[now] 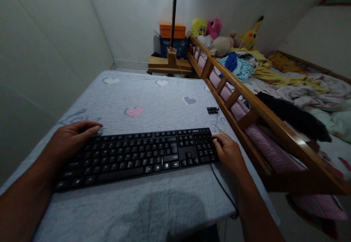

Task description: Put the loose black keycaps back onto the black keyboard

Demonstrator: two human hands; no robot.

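A black keyboard lies across the light blue quilted cover, its space bar towards me. At its left end is my left hand, palm down, with thumb and index finger stretched out just past the far edge; the other fingers are hidden. My right hand grips the right edge beside the number pad, thumb and index finger against it. From under the keyboard's right end a black cable runs towards the near edge. Small black pieces resembling keycaps lie grouped beyond my right hand, near a small pale, see-through item.
A wooden bed rail runs along the right side, with bedding and plush toys behind it. At the back, a wooden stand carries a dark upright pole. An orange box sits on a blue box. A pale wall borders the left.
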